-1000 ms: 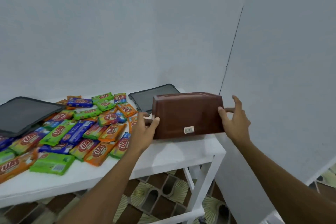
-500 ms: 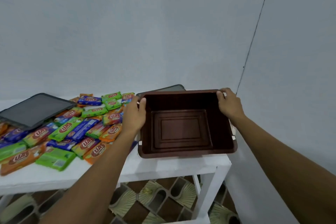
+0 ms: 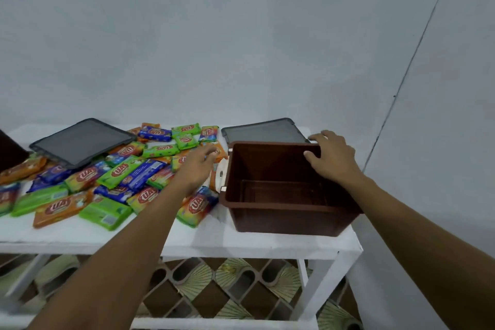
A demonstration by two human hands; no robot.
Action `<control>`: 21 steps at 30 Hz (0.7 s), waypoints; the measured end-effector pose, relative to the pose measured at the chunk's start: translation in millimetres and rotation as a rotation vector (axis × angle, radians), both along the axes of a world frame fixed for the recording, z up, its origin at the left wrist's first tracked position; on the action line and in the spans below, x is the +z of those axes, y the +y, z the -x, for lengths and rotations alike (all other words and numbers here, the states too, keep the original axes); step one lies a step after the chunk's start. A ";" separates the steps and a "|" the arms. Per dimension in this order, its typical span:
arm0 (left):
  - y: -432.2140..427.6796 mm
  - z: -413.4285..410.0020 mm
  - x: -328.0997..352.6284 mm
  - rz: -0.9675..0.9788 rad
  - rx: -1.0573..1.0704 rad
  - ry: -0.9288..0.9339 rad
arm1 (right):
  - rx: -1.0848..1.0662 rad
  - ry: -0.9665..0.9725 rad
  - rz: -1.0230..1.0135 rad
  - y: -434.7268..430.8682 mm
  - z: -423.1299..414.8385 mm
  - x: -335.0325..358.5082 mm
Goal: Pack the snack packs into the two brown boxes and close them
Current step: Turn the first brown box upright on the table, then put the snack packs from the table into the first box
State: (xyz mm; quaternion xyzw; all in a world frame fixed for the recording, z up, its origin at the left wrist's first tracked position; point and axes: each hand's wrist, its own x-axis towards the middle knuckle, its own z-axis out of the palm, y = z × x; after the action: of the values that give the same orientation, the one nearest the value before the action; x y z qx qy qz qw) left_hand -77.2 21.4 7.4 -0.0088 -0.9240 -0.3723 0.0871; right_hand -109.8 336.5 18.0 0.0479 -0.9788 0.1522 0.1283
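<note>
An empty brown box stands upright on the right end of the white table. My right hand rests on its far right rim, thumb inside the box. My left hand hovers with loose fingers over the snack packs, just left of the box, holding nothing. The packs, green, orange and blue, lie in a loose heap across the table's middle and left. A second brown box shows only as a dark corner at the far left edge.
Two dark grey lids lie on the table: one lid on the packs at the left, the other lid behind the box. A wall stands close behind and to the right. Patterned floor tiles show under the table.
The box was tipped on its side, then turned upright and set down. My left hand has let go of its rim and moved left over the snack packs.
</note>
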 end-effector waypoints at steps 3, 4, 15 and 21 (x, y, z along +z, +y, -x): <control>-41.4 -4.1 -13.7 0.182 0.032 -0.064 | 0.122 0.010 -0.008 -30.6 -1.8 2.4; -54.5 -6.5 -19.7 0.263 0.052 -0.115 | 0.162 0.008 -0.007 -40.7 -2.4 2.0; -110.3 -38.6 -46.6 0.585 -0.125 -0.291 | 0.665 0.004 -0.263 -183.6 -11.2 10.9; -121.4 -38.8 -40.6 0.631 -0.233 -0.301 | 0.728 -0.279 -0.864 -253.3 -25.9 7.5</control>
State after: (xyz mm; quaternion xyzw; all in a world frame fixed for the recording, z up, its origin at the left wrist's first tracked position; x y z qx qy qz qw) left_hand -38.5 -100.0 -33.3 -0.0854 -0.9886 -0.0736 -0.0998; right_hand -83.9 83.3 25.5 0.4089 -0.8803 -0.2216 -0.0937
